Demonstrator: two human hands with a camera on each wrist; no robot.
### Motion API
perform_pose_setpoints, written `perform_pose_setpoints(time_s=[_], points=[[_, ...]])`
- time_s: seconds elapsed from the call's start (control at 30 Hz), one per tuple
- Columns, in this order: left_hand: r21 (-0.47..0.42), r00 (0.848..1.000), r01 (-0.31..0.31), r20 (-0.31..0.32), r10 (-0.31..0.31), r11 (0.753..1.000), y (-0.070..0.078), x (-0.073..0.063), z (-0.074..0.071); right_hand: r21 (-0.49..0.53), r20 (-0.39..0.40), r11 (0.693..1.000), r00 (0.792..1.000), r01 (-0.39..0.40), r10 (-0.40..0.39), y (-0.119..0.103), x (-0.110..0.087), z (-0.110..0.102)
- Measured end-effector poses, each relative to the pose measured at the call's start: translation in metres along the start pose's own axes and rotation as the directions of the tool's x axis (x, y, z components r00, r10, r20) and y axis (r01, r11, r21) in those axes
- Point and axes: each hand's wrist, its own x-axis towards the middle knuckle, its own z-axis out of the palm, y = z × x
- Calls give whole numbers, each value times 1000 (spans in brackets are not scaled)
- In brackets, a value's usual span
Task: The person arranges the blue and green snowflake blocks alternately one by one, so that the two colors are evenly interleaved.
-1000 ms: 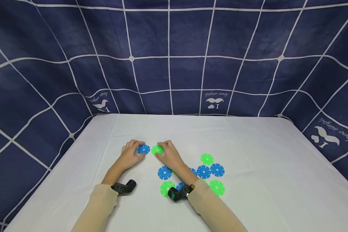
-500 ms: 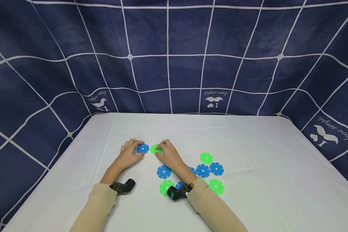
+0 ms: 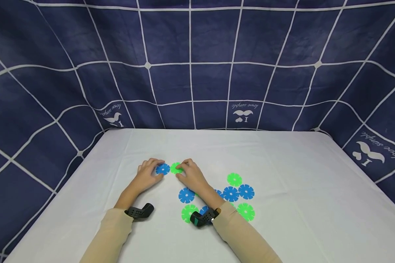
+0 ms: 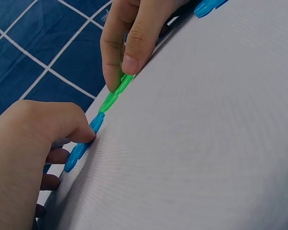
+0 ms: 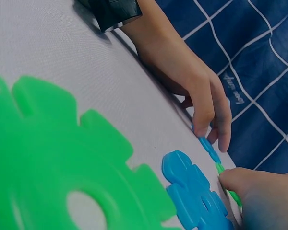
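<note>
Near the middle left of the table, my left hand (image 3: 146,176) grips a blue notched interlocking disc (image 3: 162,169), thumb and forefinger at opposite edges. Just to its right, a matching green disc (image 3: 175,168) is pinched by the thumb and fingers of my right hand (image 3: 193,177), which cover its right part. The facing rims of the two discs meet in the left wrist view, where the blue disc (image 4: 81,148) and the green disc (image 4: 113,98) form one line, both flat and close to the white cloth.
Several loose blue and green discs lie on the white table (image 3: 299,182) around my right forearm, among them a green disc (image 3: 234,179), a blue disc (image 3: 246,191) and another blue disc (image 3: 186,195). My right forearm hides some partly. A dark blue checked curtain (image 3: 210,84) surrounds the table.
The green disc has shifted slightly left, closing the small gap to the blue disc. My right fingers have curled further over it. My left hand stays almost where it was.
</note>
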Motion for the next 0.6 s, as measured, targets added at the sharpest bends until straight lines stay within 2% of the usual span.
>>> perform_pose_setpoints(time_s=[0.2, 0.47, 0.6], points=[[-9, 1000, 0, -2, 0, 1000, 0, -1, 0, -14, -2, 1000, 1000, -1, 1, 0, 0, 1], [-18, 1000, 19, -4, -19, 1000, 2, -2, -1, 23, -2, 1000, 1000, -9, 9, -2, 1, -1], [-11, 1000, 21, 4, -21, 1000, 3, -2, -1, 46, 29, 999, 999, -24, 23, -4, 0, -5]])
